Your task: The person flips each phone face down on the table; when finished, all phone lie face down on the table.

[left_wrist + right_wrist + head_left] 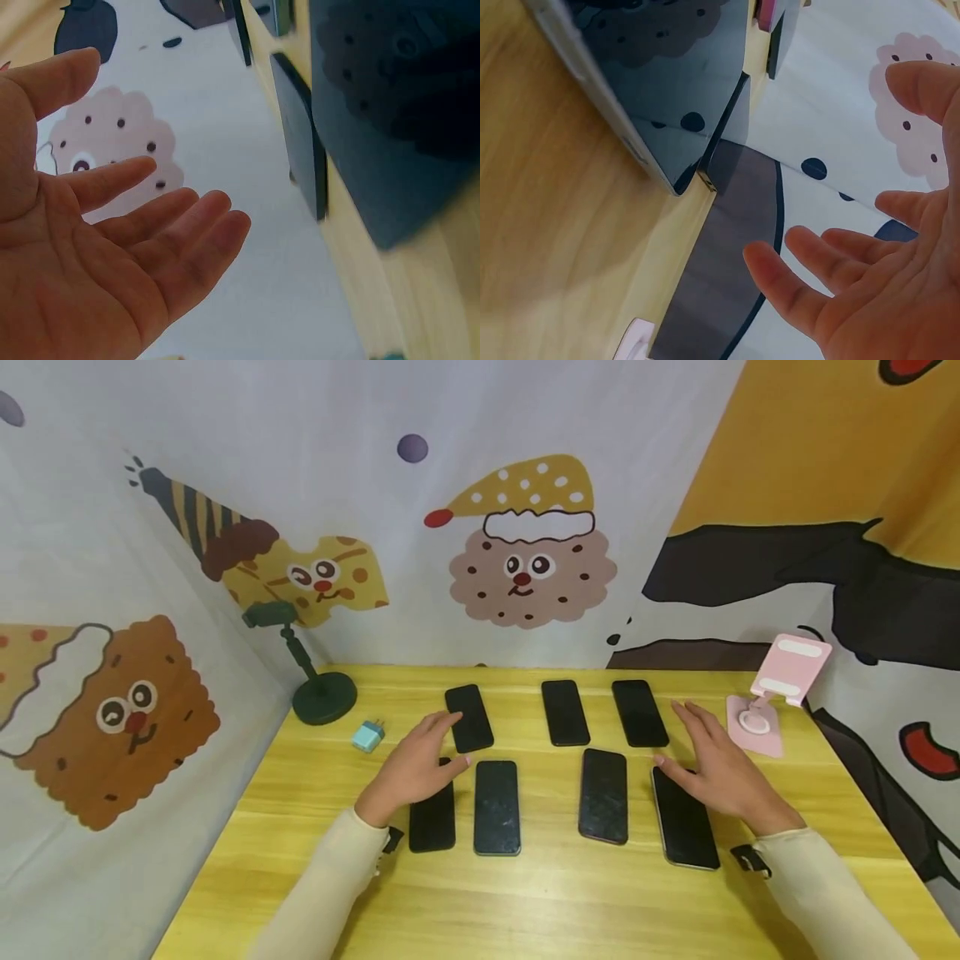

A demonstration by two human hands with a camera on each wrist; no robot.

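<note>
Several dark smartphones lie flat in two rows on the wooden table (540,902). My left hand (412,766) hovers above the left end, fingers spread and holding nothing. Its outline overlaps the front-left phone (432,822) and comes near the back-left phone (471,722). In the left wrist view the palm (97,255) and loosely bent fingers are bare. My right hand (727,772) hangs over the right end with nothing in it, partly covering the front-right phone (686,827). The right wrist view shows that silver-edged phone below the spread fingers (787,285).
A dark green stand (324,697) is at the back left, with a light blue charger plug (368,736) near it. At the back right stands a pink phone holder (791,668). Cartoon-printed cloth (337,427) hangs behind the table.
</note>
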